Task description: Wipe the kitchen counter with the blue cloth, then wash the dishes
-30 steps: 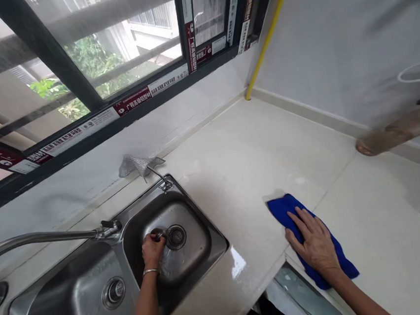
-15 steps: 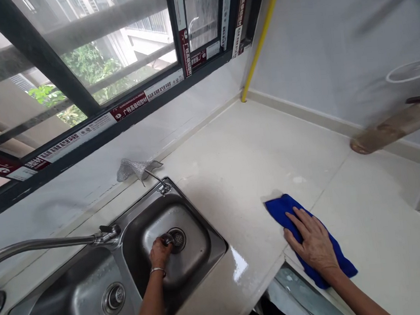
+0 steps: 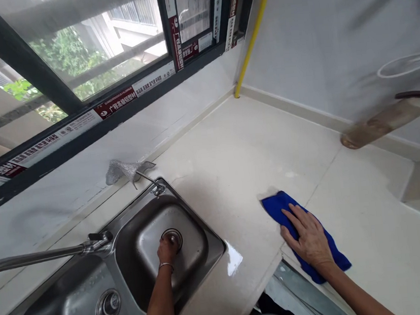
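Observation:
My left hand (image 3: 167, 250) reaches down into the right bowl of the steel sink (image 3: 203, 269). Its fingers are closed on a sink strainer (image 3: 173, 238) at the drain hole, and they partly cover it. On the pale countertop to the right, a blue cloth (image 3: 274, 208) lies spread out. Flat on top of the cloth rests my right hand (image 3: 309, 239), palm down and fingers stretched, pressing the fabric to the surface.
A faucet (image 3: 92, 244) stands between the two bowls, and a small spout (image 3: 148, 178) behind carries a grey mesh cloth (image 3: 122, 172). The left bowl's drain (image 3: 109, 306) holds a strainer. A yellow pipe (image 3: 254, 39) and a brown pipe (image 3: 381, 126) rise at the back.
My left hand has brought the strainer from beside the drain onto the drain hole. My right hand stays flat on the blue cloth. The view has shifted slightly.

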The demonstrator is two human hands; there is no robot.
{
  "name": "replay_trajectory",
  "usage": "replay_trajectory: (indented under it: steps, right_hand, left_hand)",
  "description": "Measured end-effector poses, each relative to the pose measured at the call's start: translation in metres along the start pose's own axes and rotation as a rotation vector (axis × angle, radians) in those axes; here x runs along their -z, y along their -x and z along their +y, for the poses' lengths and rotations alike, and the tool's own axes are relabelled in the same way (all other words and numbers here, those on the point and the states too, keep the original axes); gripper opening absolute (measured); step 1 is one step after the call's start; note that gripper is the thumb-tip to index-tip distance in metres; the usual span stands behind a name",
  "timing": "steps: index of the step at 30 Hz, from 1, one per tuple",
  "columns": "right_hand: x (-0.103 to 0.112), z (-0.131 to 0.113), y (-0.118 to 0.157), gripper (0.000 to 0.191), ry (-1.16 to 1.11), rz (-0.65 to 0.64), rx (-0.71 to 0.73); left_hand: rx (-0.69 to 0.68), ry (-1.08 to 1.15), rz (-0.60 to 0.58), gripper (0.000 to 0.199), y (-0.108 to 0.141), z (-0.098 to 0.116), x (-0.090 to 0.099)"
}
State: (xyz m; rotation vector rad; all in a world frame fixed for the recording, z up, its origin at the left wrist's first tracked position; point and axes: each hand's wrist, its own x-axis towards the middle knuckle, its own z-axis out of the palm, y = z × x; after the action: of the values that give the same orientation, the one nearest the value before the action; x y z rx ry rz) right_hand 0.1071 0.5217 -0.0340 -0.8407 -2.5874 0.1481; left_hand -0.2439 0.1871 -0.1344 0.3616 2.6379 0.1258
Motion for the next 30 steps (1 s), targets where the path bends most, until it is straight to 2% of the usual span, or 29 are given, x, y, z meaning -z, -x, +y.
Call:
replay_trajectory:
  steps: [12, 15, 18, 21, 25, 27, 30]
  right_hand:
    - [-0.004, 0.003, 0.001, 0.056, 0.003, 0.003, -0.004]
    - [-0.004, 0.001, -0.001, 0.058, 0.028, -0.013, -0.009]
    - [-0.004, -0.002, -0.006, 0.061, 0.062, -0.034, -0.021]
    - [-0.004, -0.005, -0.009, 0.060, 0.085, -0.043, -0.031]
    - [-0.001, 0.000, -0.005, 0.059, 0.082, -0.046, -0.018]
    - [0.003, 0.010, 0.004, 0.060, 0.073, -0.042, -0.014]
    - [0.011, 0.036, 0.028, 0.060, 0.083, -0.021, -0.036]
  left_hand:
    - [0.034, 0.043, 0.035, 0.032, -0.003, 0.005, -0.003]
    - [0.018, 0.076, 0.029, 0.028, -0.002, 0.008, 0.008]
    - [-0.054, 0.129, 0.028, 0.021, -0.001, 0.017, 0.030]
    - [-0.171, 0.207, 0.085, 0.023, 0.008, 0.036, 0.060]
    - [-0.334, 0.304, 0.171, 0.044, 0.032, 0.079, 0.094]
    - [-0.398, 0.329, 0.217, 0.046, 0.046, 0.105, 0.101]
    - [-0.480, 0.347, 0.254, 0.043, 0.062, 0.143, 0.101]
